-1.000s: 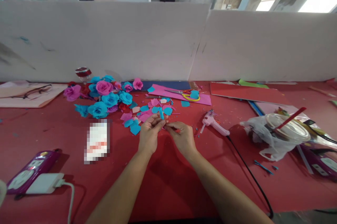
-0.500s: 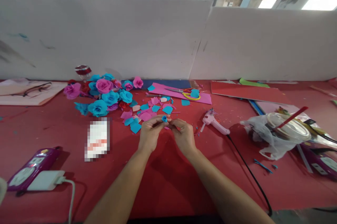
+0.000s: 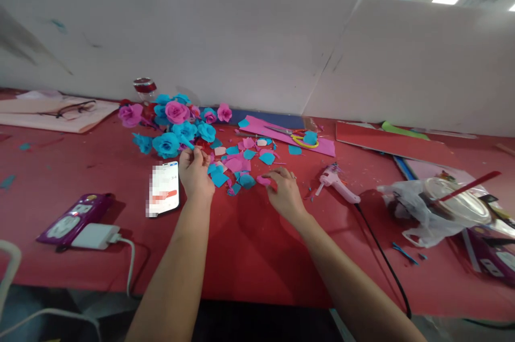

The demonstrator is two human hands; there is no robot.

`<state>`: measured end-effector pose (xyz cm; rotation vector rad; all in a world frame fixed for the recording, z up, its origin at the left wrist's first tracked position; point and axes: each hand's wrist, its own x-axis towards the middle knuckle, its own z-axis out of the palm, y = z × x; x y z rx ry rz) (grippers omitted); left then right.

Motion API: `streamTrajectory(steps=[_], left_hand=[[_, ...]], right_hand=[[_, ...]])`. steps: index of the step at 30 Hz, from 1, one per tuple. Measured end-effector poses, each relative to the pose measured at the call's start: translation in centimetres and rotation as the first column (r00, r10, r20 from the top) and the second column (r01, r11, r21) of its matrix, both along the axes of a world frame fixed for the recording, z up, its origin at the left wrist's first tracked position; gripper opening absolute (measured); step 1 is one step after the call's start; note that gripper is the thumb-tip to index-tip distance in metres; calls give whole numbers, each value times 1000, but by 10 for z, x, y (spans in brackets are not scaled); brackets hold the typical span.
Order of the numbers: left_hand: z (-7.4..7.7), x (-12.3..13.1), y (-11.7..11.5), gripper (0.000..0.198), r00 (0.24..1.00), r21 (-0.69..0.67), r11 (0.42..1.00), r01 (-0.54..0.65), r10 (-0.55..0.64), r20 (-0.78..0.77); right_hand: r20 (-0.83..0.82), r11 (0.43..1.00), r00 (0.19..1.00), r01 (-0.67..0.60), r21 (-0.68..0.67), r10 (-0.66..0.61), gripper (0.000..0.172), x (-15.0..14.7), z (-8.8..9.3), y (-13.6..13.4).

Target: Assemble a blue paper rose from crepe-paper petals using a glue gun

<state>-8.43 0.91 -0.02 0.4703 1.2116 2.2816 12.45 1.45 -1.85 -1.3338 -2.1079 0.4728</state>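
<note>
My left hand [image 3: 196, 172] is raised a little over the red table [image 3: 257, 245], its fingers pinched on a small rolled blue paper piece [image 3: 187, 143] close to the heap of blue and pink paper roses [image 3: 174, 123]. My right hand [image 3: 284, 192] rests on the table with its fingertips on a pink paper petal [image 3: 263, 180]. Loose blue and pink cut petals [image 3: 237, 162] lie scattered between and beyond the two hands.
A phone [image 3: 164, 188] lies left of my left hand, with a purple power strip and white charger [image 3: 86, 224] further left. A pink glue gun [image 3: 337, 183] with a black cord lies to the right, scissors [image 3: 295, 135] on pink paper behind, and a plastic bag with a lidded cup [image 3: 438, 205] far right.
The hands, joined on a blue piece before, have parted. My left hand carried the blue piece left toward the roses; my right hand dropped onto a pink petal. The view shifted left and down.
</note>
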Motion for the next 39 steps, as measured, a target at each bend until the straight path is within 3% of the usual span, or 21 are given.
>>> streamTrajectory(steps=[2,5,7,9,11,13,17,21,27,30,33,36,39], left_hand=[[-4,-1,2,14,999,-9,1000,-24,23,-49],[-9,3,4,12,983,-51,996,-78,68,-172],[-10,8,2,12,974,-134,990,-35,3,-228],[-9,15,-1,13,956,-258,960,105,-169,-241],[-8,25,-4,11,913,-372,900,225,-328,-241],[-7,37,-7,10,869,-415,843,344,-453,-200],[-7,54,-8,17,729,-407,709,576,-671,-138],[-8,55,-7,10,731,-444,718,536,-657,-181],[-11,54,-6,7,687,-435,730,526,-667,-289],[-13,51,-4,7,759,-429,796,426,-573,-309],[-14,45,-3,8,855,-401,855,328,-449,-260],[-13,44,-3,7,864,-405,835,372,-471,-177],[-11,52,-5,10,811,-372,799,472,-560,-172]], right_hand=[[95,1000,995,17,9,-18,25,-10,-1,4],[204,995,978,58,-81,-40,24,-31,-4,9],[262,990,964,72,-122,-38,23,-40,-5,12],[263,985,963,93,-144,-53,17,-42,-4,15],[164,982,983,104,-159,-78,12,-36,-4,20],[-45,981,997,58,-186,-67,8,-27,-3,25],[-485,972,874,-126,-200,14,17,-11,-4,28],[-636,950,772,-211,-231,17,27,-7,-4,22],[-667,911,745,-260,-321,-23,37,-11,-1,17],[-643,918,765,-247,-311,-12,33,-10,-1,18],[-565,951,824,-137,-279,-47,26,-3,0,21],[-516,963,848,-27,-270,-121,33,0,5,20],[-637,928,767,-180,-327,-76,45,-5,10,16]])
